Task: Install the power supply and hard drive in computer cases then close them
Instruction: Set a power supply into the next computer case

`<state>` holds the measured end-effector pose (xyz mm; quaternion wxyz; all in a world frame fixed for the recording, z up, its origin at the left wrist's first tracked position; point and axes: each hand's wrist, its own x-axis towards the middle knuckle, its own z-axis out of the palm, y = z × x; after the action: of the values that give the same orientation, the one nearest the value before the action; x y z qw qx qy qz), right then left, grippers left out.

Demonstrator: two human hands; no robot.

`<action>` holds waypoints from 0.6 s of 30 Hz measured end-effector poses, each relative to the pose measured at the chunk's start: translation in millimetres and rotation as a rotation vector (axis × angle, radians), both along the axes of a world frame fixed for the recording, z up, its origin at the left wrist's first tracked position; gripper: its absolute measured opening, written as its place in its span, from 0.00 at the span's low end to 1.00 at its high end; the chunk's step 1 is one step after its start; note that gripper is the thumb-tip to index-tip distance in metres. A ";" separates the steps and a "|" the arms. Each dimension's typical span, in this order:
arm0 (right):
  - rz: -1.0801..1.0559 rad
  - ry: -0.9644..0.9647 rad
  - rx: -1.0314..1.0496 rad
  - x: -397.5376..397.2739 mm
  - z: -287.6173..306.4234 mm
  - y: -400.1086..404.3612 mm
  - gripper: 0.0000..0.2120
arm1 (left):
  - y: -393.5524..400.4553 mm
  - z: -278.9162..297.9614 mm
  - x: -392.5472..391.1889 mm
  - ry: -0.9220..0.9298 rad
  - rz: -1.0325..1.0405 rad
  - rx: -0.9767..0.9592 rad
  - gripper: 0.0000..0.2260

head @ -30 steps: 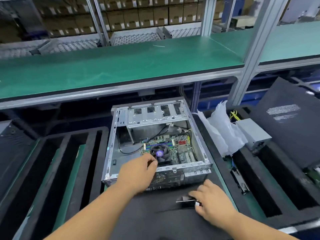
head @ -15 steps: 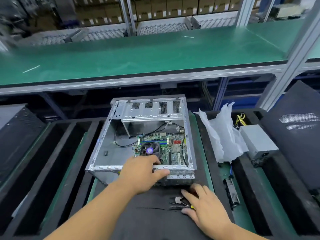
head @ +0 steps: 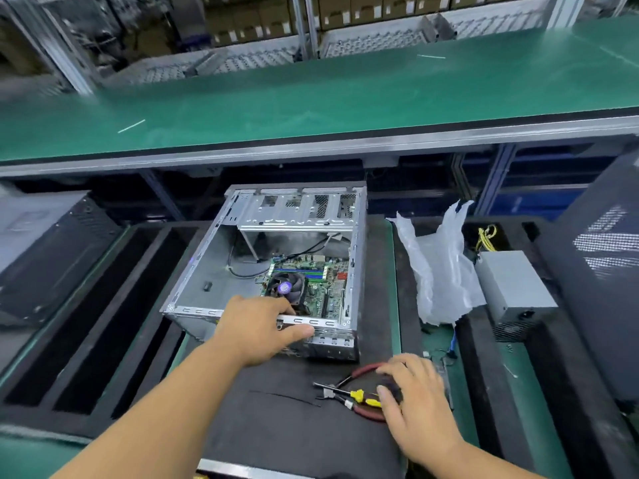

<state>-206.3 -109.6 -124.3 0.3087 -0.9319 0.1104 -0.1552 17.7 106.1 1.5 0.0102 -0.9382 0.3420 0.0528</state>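
- The left hand [head: 257, 328] grips the near top rail of the open computer case [head: 276, 267], thumb over the outer face, fingers curled inside.
- Just beyond those fingers sit the cooler fan [head: 285, 288] and motherboard [head: 320, 283].
- The right hand [head: 413, 399] rests on red-handled pliers [head: 359, 395]; whether its fingers grasp them is unclear.
- The power supply [head: 513, 288] lies well right of the left hand, beyond the plastic bag [head: 439, 271].

The right hand [head: 413, 402] hides the pliers' [head: 359, 397] handle ends, and the far shelf boxes [head: 262, 19] blur.
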 end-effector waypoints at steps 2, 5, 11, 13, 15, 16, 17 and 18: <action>-0.085 0.003 0.032 5.0 5.1 -2.8 0.10 | 11.0 -0.8 6.8 -0.022 0.011 -0.016 0.38; -0.213 0.127 0.004 13.5 10.0 -8.4 0.13 | 17.0 -4.9 11.8 -0.024 0.023 -0.037 0.40; -0.533 0.506 0.021 24.6 -1.3 -19.4 0.27 | 17.0 -15.2 14.6 -0.063 0.012 -0.047 0.43; -0.590 0.499 0.076 23.8 -5.3 -22.3 0.26 | 21.4 -15.9 18.1 -0.068 0.007 -0.049 0.42; -0.597 0.411 0.144 19.4 -10.7 -25.1 0.24 | 23.8 -15.9 21.6 -0.059 -0.005 -0.048 0.42; -0.590 0.363 0.179 16.3 -13.0 -26.9 0.24 | 24.1 -15.6 22.9 -0.053 -0.014 -0.046 0.42; -0.592 0.320 0.214 13.4 -13.1 -28.2 0.24 | 23.7 -15.7 24.5 -0.051 -0.025 -0.039 0.43; -0.600 0.285 0.245 11.1 -11.9 -29.0 0.25 | 23.1 -15.9 26.1 -0.050 -0.034 -0.030 0.43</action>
<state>-195.1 -138.6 -136.1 0.3404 -0.8262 0.4391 -0.0932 43.8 129.3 -14.4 0.0056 -0.9332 0.3584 0.0239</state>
